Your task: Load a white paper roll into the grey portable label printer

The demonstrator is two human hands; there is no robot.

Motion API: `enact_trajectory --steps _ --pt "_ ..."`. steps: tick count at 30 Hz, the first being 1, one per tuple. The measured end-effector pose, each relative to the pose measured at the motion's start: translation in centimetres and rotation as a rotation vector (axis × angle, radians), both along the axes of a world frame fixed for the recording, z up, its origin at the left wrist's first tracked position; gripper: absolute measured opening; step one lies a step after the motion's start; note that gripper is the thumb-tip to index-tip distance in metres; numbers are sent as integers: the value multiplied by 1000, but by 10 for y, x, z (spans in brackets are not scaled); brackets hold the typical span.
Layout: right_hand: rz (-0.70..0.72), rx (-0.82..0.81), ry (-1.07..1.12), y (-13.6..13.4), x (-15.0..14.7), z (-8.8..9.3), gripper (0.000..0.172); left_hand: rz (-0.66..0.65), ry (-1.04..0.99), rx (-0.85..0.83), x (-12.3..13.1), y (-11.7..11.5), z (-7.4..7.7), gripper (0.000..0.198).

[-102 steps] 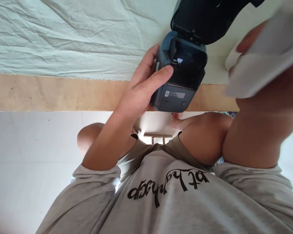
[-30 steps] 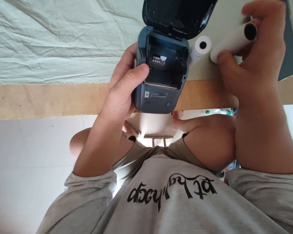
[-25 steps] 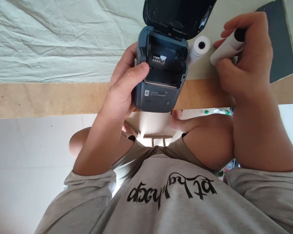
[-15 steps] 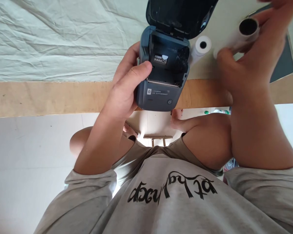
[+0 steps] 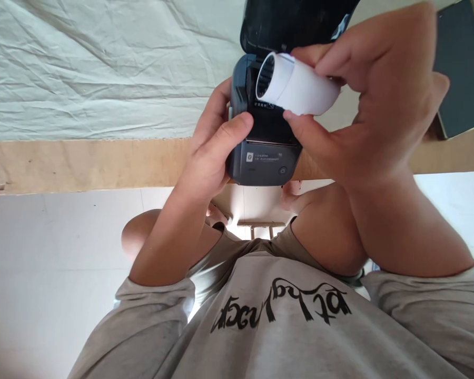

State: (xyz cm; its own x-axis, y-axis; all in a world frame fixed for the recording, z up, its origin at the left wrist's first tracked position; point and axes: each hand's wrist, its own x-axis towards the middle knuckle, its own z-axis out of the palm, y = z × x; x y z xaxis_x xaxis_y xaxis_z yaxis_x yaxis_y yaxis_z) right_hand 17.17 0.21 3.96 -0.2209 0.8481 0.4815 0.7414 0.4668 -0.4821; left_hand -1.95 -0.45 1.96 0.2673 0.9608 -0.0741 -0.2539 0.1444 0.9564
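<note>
A dark blue-grey portable label printer [image 5: 260,163] is gripped along its left side by my left hand [image 5: 217,139], the thumb resting on the rim of its compartment. Its black lid [image 5: 292,26] stands raised at the far end. My right hand [image 5: 363,105] pinches a white paper roll [image 5: 304,87] between thumb and fingers. The roll is tilted over the open compartment, its hollow end facing left. Whether it touches the printer, I cannot tell. The roll and right hand hide much of the compartment's right side.
A pale green cloth [image 5: 102,68] covers the table, with its bare wooden edge [image 5: 82,163] towards me. At the right lies a dark flat rectangular object [image 5: 464,68]. My legs are below the table edge.
My right hand has brought the paper roll from the right to above the printer's compartment. The other roll beside the printer is now out of sight. My left hand keeps its hold.
</note>
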Motion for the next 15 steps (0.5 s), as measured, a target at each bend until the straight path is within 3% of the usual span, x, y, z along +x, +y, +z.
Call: enact_trajectory --steps 3,6,9,13,15 --pt "70 79 -48 0 -7 3 29 10 -85 -51 2 -1 -1 26" --pt "69 140 -61 0 -11 1 24 55 -192 -62 3 0 -3 21" --pt "50 205 -45 -2 -12 -2 15 16 -207 -35 4 1 -1 21" --pt "192 225 -3 -8 -10 -5 6 -34 -154 -3 2 -1 1 22" --pt "286 227 10 -9 -6 -5 9 -7 -90 16 0 -1 -3 28"
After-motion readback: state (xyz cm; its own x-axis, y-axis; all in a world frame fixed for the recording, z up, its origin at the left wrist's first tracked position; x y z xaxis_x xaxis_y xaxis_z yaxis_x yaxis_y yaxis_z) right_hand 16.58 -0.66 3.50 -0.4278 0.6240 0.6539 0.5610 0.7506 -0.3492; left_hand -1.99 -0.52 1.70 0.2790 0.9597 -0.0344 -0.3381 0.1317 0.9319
